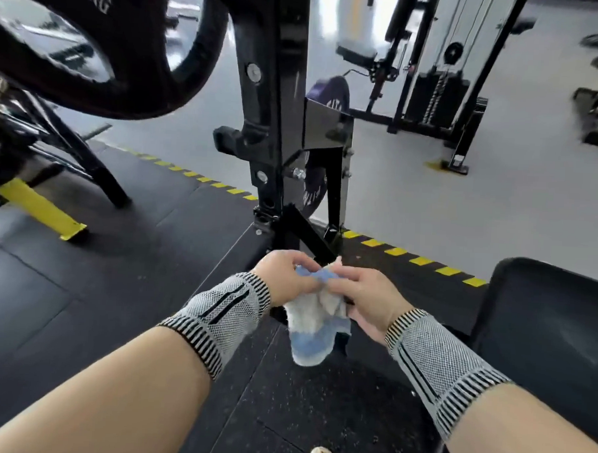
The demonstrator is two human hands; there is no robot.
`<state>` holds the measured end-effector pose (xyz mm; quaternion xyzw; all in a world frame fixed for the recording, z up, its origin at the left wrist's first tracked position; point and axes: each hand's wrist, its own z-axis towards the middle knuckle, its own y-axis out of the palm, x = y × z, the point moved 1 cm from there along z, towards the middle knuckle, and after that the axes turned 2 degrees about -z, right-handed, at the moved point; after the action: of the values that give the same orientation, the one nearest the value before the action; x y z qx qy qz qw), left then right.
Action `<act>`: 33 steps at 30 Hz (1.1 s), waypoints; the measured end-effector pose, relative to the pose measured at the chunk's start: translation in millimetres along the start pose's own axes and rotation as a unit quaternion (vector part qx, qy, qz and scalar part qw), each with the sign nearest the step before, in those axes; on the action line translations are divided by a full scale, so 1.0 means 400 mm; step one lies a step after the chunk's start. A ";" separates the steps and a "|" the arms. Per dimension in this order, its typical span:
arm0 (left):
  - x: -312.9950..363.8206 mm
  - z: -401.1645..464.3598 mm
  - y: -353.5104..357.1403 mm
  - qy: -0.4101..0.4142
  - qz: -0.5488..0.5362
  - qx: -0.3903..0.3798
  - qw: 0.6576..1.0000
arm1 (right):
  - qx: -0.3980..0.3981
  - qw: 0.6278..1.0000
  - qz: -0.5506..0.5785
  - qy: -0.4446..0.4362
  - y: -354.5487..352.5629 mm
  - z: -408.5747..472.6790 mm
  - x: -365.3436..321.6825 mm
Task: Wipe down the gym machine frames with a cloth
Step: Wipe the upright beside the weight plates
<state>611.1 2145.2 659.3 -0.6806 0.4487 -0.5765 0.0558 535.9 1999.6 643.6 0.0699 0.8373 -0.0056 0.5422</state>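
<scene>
Centrally, we hold the cloth (315,321), white and blue, bunched and hanging between both hands above the black mat (82,285). Our left hand (283,277) pinches its upper edge with curled fingers; our right hand (366,297) grips the other side likewise. Just beyond stands the black frame (278,122); a plate (103,46) hangs upper left.

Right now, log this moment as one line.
left hand: holds cloth | right hand: holds cloth | cloth: off black upright frame, hanging | wiping: not underway
</scene>
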 end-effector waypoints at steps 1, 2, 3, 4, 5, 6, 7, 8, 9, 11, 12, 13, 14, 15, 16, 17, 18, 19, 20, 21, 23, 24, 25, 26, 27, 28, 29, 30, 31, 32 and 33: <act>-0.002 0.007 -0.003 -0.012 -0.028 0.033 0.999 | -0.041 0.998 -0.050 -0.004 0.000 0.001 0.005; -0.001 0.013 -0.005 -0.023 -0.051 0.052 0.997 | -0.055 0.991 -0.121 -0.020 0.003 0.005 0.007; 0.001 0.018 -0.005 -0.031 -0.068 0.058 0.996 | -0.044 0.976 -0.206 -0.045 0.009 0.012 0.008; 0.008 0.021 -0.003 -0.034 -0.073 0.060 0.995 | -0.021 0.955 -0.287 -0.066 0.014 0.020 0.007; 0.014 0.025 0.000 -0.033 -0.074 0.064 0.995 | 0.012 0.934 -0.349 -0.074 0.016 0.026 0.004; 0.019 0.028 0.001 -0.032 -0.070 0.075 0.994 | 0.043 0.918 -0.386 -0.077 0.016 0.027 -0.003; 0.021 0.034 -0.001 -0.029 -0.060 0.095 0.993 | 0.074 0.908 -0.404 -0.080 0.011 0.026 -0.007; 0.020 0.040 -0.008 -0.019 -0.037 0.125 0.991 | 0.100 0.899 -0.417 -0.086 0.003 0.026 -0.011; 0.017 0.048 -0.021 -0.004 0.009 0.159 0.987 | 0.122 0.897 -0.415 -0.088 -0.006 0.025 -0.017; 0.001 0.069 -0.052 0.033 0.132 0.215 0.967 | 0.166 0.918 -0.350 -0.083 -0.029 0.034 -0.028; -0.011 0.082 -0.067 0.048 0.182 0.232 0.954 | 0.188 0.929 -0.310 -0.080 -0.042 0.044 -0.037; -0.025 0.097 -0.077 0.055 0.213 0.242 0.945 | 0.210 0.932 -0.283 -0.081 -0.053 0.058 -0.048; -0.037 0.111 -0.085 0.057 0.225 0.255 0.939 | 0.231 0.930 -0.272 -0.089 -0.063 0.076 -0.060; -0.050 0.126 -0.088 0.052 0.224 0.270 0.935 | 0.246 0.924 -0.273 -0.105 -0.069 0.097 -0.075; -0.061 0.139 -0.089 0.043 0.212 0.285 0.934 | 0.254 0.918 -0.279 -0.122 -0.069 0.123 -0.092; -0.073 0.152 -0.086 0.032 0.198 0.293 0.935 | 0.252 0.913 -0.291 -0.137 -0.062 0.150 -0.110; -0.085 0.161 -0.081 0.026 0.189 0.292 0.937 | 0.241 0.907 -0.312 -0.147 -0.050 0.184 -0.125; -0.094 0.169 -0.074 0.024 0.184 0.284 0.941 | 0.221 0.902 -0.337 -0.155 -0.030 0.218 -0.137; -0.100 0.177 -0.070 0.025 0.183 0.276 0.943 | 0.194 0.898 -0.360 -0.162 -0.006 0.253 -0.145; -0.102 0.182 -0.069 0.029 0.182 0.272 0.944 | 0.163 0.897 -0.374 -0.169 0.018 0.285 -0.147; -0.106 0.183 -0.069 0.031 0.171 0.272 0.947 | 0.122 0.895 -0.386 -0.187 0.062 0.326 -0.137; -0.106 0.182 -0.070 0.031 0.162 0.272 0.948 | 0.122 0.893 -0.385 -0.200 0.073 0.342 -0.131; -0.108 0.183 -0.071 0.031 0.156 0.269 0.950 | 0.126 0.891 -0.384 -0.209 0.076 0.356 -0.126; -0.108 0.184 -0.073 0.032 0.151 0.267 0.951 | 0.132 0.887 -0.390 -0.210 0.075 0.365 -0.119; -0.108 0.185 -0.074 0.033 0.149 0.264 0.952 | 0.138 0.884 -0.399 -0.202 0.071 0.369 -0.110; -0.110 0.186 -0.075 0.032 0.148 0.263 0.953 | 0.144 0.882 -0.409 -0.186 0.064 0.374 -0.099; -0.112 0.187 -0.076 0.032 0.147 0.264 0.953 | 0.146 0.876 -0.431 -0.160 0.052 0.379 -0.079; -0.113 0.188 -0.076 0.032 0.146 0.264 0.953 | 0.146 0.860 -0.472 -0.128 0.032 0.377 -0.055; -0.112 0.187 -0.075 0.034 0.145 0.263 0.953 | 0.139 0.834 -0.526 -0.095 0.010 0.373 -0.025; -0.112 0.186 -0.074 0.035 0.145 0.261 0.954 | 0.122 0.806 -0.576 -0.059 -0.012 0.365 0.001; -0.111 0.185 -0.075 0.037 0.145 0.260 0.954 | 0.101 0.785 -0.610 -0.021 -0.031 0.359 0.015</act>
<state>692.4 2160.2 620.0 -0.5485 0.3785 -0.6836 0.2977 662.2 1975.8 578.2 -0.4016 0.6883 -0.4212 0.4330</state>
